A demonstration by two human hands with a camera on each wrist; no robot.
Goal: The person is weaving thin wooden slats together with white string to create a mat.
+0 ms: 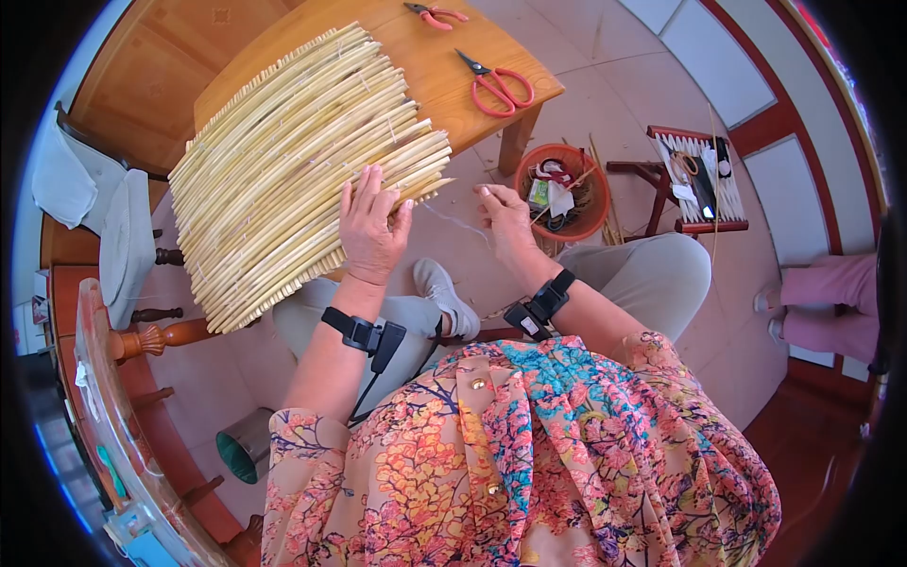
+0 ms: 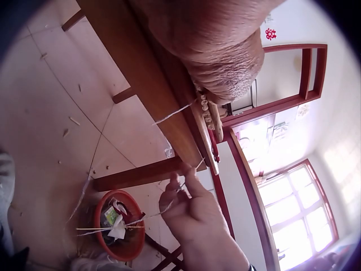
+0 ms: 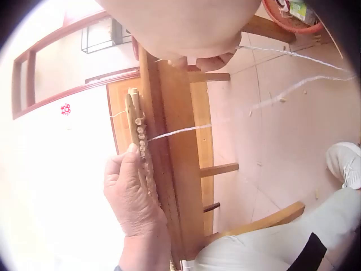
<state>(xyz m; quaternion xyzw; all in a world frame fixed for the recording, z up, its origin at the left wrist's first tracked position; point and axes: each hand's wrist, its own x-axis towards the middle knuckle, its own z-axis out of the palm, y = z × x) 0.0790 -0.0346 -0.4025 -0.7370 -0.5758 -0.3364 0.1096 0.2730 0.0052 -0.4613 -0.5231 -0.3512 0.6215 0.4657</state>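
Note:
A mat of pale yellow plant stalks [image 1: 293,180], tied in rows with thin string, lies across the wooden table and overhangs its near side. My left hand [image 1: 370,227] rests over the stalks along its near edge, thumb bent at that edge. In the right wrist view the left thumb and fingers [image 3: 131,180] hold the stalks near their cut ends. Right of the mat, my right hand [image 1: 507,222] pinches white string [image 2: 167,206] between thumb and forefinger. A length of this string [image 3: 180,132] also runs out from the mat's edge.
Red-handled scissors [image 1: 501,90] and red-handled pliers [image 1: 435,15] lie on the table [image 1: 416,57]. An orange bucket [image 1: 593,213] of scraps stands on the floor beside a folding stool [image 1: 699,180] holding tools. Another person's legs [image 1: 831,302] show at the right.

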